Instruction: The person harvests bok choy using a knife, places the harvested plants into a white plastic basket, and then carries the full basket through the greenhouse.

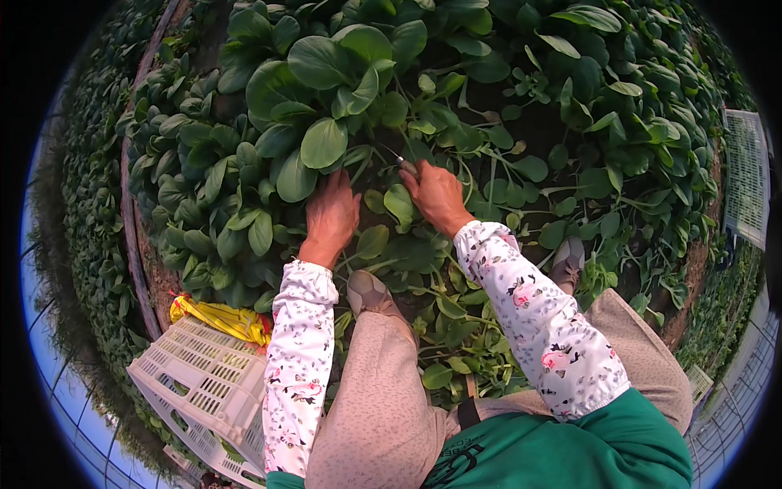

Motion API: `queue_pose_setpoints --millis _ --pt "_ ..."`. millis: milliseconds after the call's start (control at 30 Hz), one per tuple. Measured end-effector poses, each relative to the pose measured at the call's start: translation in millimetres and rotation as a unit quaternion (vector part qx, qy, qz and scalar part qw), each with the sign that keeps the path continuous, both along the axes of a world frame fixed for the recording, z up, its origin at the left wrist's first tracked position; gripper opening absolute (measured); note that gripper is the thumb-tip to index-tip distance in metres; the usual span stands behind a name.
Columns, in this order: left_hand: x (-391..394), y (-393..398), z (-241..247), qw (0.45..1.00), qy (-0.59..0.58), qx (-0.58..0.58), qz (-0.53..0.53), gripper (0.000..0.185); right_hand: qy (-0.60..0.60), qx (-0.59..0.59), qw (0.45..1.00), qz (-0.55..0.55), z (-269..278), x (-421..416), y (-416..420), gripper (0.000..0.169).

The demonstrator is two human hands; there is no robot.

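A bok choy plant (324,143) with broad, glossy leaves stands before me at the upper middle. My left hand (333,211) reaches in under its lower leaves from the near side. Leaves cover those fingertips, so whether they grip the stalks is hidden. To the right, my right hand (435,192) is closed around the handle of a small knife (407,165). Its thin blade points up and left, toward the plant's base, and its tip is lost among the stalks. A loose yellowish-green leaf (399,206) lies between my hands.
A white slatted plastic crate (201,360) stands at my lower left, with a yellow bag (226,319) behind it. Another crate (746,177) is at the far right. Dense greens (208,159) grow on the left; low, spread leaves (452,305) lie around my shoes (369,290). A long border strip (130,226) edges the bed.
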State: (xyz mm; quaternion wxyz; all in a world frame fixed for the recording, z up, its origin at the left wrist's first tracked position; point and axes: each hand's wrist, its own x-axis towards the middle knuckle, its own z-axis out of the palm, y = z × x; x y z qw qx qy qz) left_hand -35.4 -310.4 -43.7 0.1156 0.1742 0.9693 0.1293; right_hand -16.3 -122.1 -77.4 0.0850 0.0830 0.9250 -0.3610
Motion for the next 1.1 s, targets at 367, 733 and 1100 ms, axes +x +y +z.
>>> queue_pose_setpoints --millis 367,733,1100 --pt "14.5 3.0 55.8 0.928 -0.133 0.323 0.128 0.019 -0.089 -0.253 0.961 -0.061 29.8 21.7 52.5 0.038" --pt "18.6 57.7 80.1 0.974 0.057 0.216 -0.048 0.039 -0.139 -0.608 0.756 -0.198 68.4 33.6 23.2 0.031" --pt "-61.6 110.5 79.4 0.984 0.054 -0.032 -0.169 0.017 0.041 -0.028 0.995 0.087 12.6 14.0 7.5 0.023"
